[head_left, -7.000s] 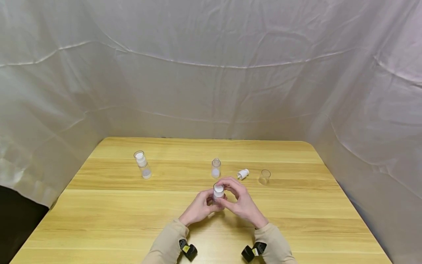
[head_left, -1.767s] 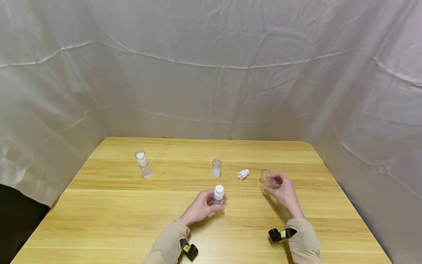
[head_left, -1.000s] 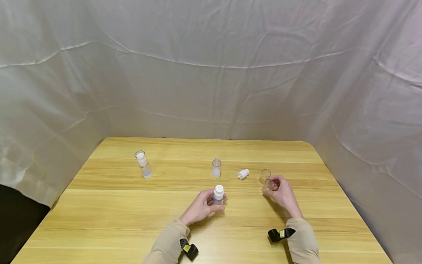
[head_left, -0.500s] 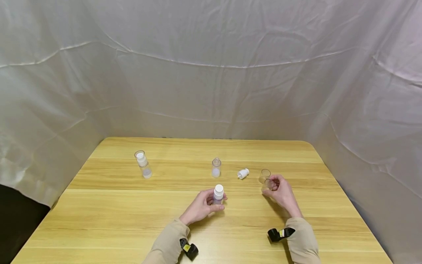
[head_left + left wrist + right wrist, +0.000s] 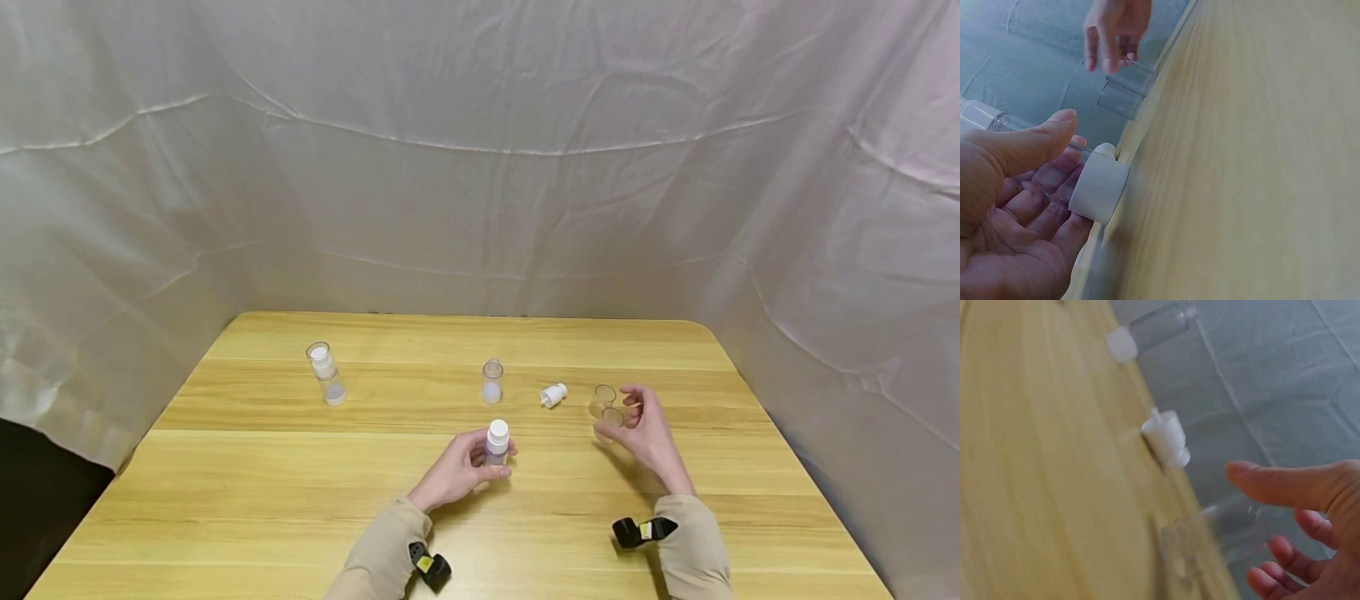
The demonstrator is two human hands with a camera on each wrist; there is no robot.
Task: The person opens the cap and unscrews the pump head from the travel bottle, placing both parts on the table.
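My left hand [image 5: 459, 468] grips a small clear pump bottle [image 5: 497, 446] with a white pump top, standing upright near the middle of the table. In the left wrist view its white base [image 5: 1099, 187] shows, with the fingers behind the clear body and the thumb in front. My right hand [image 5: 647, 432] is at the right, thumb and fingers spread around a clear cap [image 5: 612, 419] without pinching it. Just behind that one stands another clear cap [image 5: 602, 400]. The right wrist view shows the thumb [image 5: 1285, 484] apart from the fingers, the caps blurred below it.
A loose white pump head [image 5: 553, 395] lies left of the clear caps. Farther left stands an open clear bottle [image 5: 492, 383] with a white base. At the far left is a capped pump bottle [image 5: 326, 375]. Grey fabric [image 5: 480, 208] hangs behind the wooden table [image 5: 262, 500].
The clear cap seen on the held bottle seven seconds ago is off and stands beside the other cap. My right fingers have just let go of it. My left hand stays put.
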